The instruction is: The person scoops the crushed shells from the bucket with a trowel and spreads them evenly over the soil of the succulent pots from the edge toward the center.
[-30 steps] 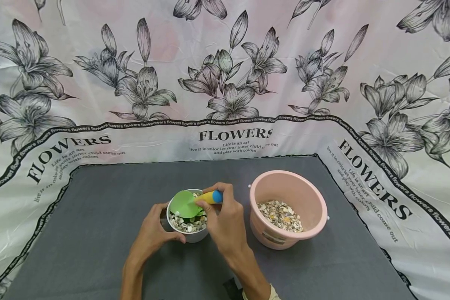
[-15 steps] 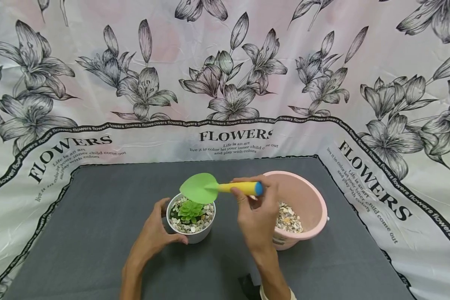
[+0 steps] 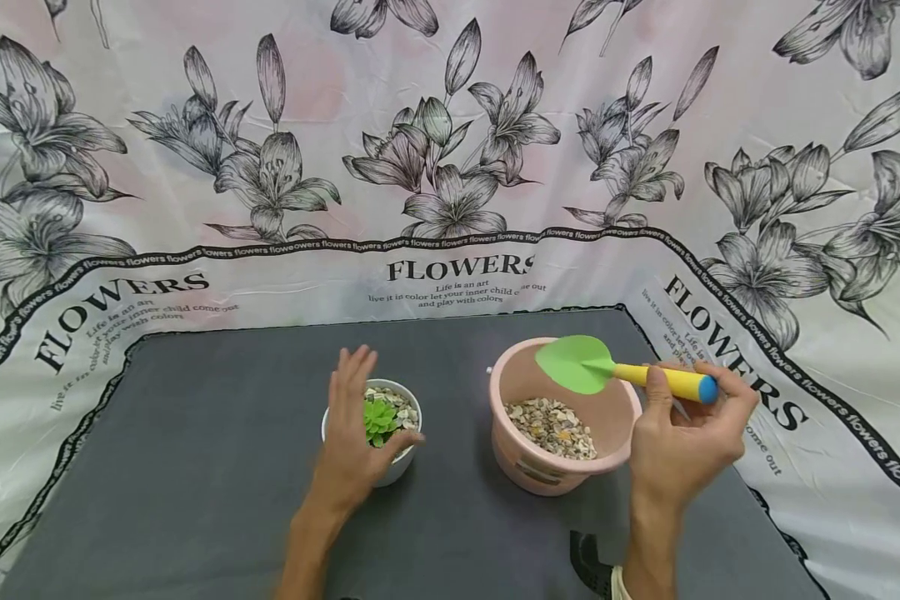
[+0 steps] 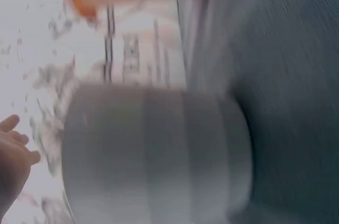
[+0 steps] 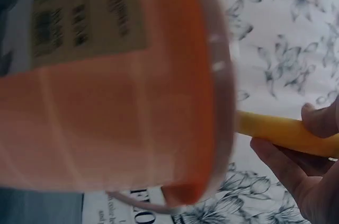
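Pinching a shovel (image 3: 587,363) by its yellow handle: right hand (image 3: 686,450), thumb and fingers closed round it, just outside the bucket rim. Blade hangs over the pink bucket (image 3: 516,462), no load visible on the face we see; grip sits toward the handle's butt end, probably for reach across the rim. Left hand (image 3: 352,446) has fingers straight, thumb spread wide, holding nothing. It's between the camera and the white pot (image 3: 401,471); left wrist view, though blurred, shows fingers apart from the wall. That spread would suit steadying a small round pot.

Pot stands upright around mid-desk, nearer the far edge than the near one. Green succulent (image 3: 378,419) in it, pebbles packed around, likely bracing the plant. Bucket stands upright toward the desk's (image 3: 195,450) far right corner, loose stones (image 3: 551,427) inside, presumably put on the shovel hand's side for easy access. Floral cloth (image 3: 450,200) rises behind the far edge.
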The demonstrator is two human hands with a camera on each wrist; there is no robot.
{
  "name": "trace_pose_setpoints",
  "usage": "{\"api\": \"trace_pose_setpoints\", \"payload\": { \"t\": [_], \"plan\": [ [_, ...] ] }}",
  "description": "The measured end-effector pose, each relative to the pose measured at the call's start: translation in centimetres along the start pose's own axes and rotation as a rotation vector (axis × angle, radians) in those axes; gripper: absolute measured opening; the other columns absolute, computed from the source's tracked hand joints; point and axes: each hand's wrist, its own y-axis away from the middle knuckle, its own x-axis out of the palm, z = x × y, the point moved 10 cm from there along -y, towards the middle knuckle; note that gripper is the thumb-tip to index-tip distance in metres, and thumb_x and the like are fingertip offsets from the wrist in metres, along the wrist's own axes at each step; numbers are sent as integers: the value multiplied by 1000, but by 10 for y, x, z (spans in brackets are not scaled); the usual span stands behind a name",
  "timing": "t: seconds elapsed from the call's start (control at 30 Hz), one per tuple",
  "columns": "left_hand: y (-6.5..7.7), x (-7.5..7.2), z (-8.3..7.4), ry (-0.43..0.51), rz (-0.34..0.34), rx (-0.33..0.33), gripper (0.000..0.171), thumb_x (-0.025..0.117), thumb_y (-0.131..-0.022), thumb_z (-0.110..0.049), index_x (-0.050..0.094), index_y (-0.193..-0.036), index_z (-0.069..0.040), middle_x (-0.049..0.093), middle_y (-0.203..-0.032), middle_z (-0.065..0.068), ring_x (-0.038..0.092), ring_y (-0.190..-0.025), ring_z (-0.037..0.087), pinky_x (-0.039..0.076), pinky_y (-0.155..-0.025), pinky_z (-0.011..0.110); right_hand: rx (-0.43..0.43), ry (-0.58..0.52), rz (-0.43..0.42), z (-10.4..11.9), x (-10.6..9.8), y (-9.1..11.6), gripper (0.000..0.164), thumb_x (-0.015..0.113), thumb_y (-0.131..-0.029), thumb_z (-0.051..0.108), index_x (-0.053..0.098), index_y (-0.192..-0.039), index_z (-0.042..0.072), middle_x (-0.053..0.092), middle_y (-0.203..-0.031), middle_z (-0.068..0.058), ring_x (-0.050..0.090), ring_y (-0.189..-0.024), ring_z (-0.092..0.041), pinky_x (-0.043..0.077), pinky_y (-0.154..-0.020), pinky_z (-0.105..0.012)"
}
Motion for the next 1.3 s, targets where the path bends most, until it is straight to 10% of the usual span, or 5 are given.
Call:
{"api": "trace_pose_setpoints", "payload": {
  "t": [0.17, 0.4, 0.5, 0.73, 1.3],
  "plan": [
    [-9, 45, -37, 30, 124, 64, 97, 42, -94, -76, 25, -167, -15, 34, -170, 14, 29, -160, 37, 29, -129, 58, -79, 287, 185, -19, 14, 1, 36, 80, -90, 2, 60, -117, -11, 78, -98, -11, 64, -85, 18, 52, -77, 0],
    [-3, 106, -52, 44, 373, -6, 92, 66, -95, -58, 30, -165, -10, 30, -173, 13, 36, -158, 29, 40, -125, 47, -248, 455, 451, -38, 46, 14, 32, 81, -85, -6, 59, -108, -8, 76, -92, -26, 77, -78, -40, 64, -67, -29],
    [-1, 116, -57, 7, 393, 6, 83, 75, -94, -45, 42, -160, -6, 36, -170, 16, 42, -155, 29, 45, -121, 44, -244, 514, 544, -47, 56, 19, 32, 81, -86, -4, 57, -107, -5, 74, -87, -27, 75, -75, -46, 60, -65, -58],
    [-2, 115, -53, 28, 374, -29, 73, 79, -92, -34, 52, -153, -5, 42, -166, 15, 47, -151, 28, 47, -119, 41, -97, 601, 752, -66, 74, 27, 29, 76, -92, 3, 52, -109, 1, 70, -87, -25, 71, -78, -40, 56, -67, -49],
    [-2, 118, -52, 37, 384, -40, 70, 78, -93, -37, 55, -152, -7, 43, -165, 14, 47, -150, 28, 49, -117, 43, 264, 636, 592, -82, 51, 11, 37, 71, -99, 20, 52, -123, -1, 72, -94, -24, 72, -72, -27, 53, -59, -32]
  ]
}}
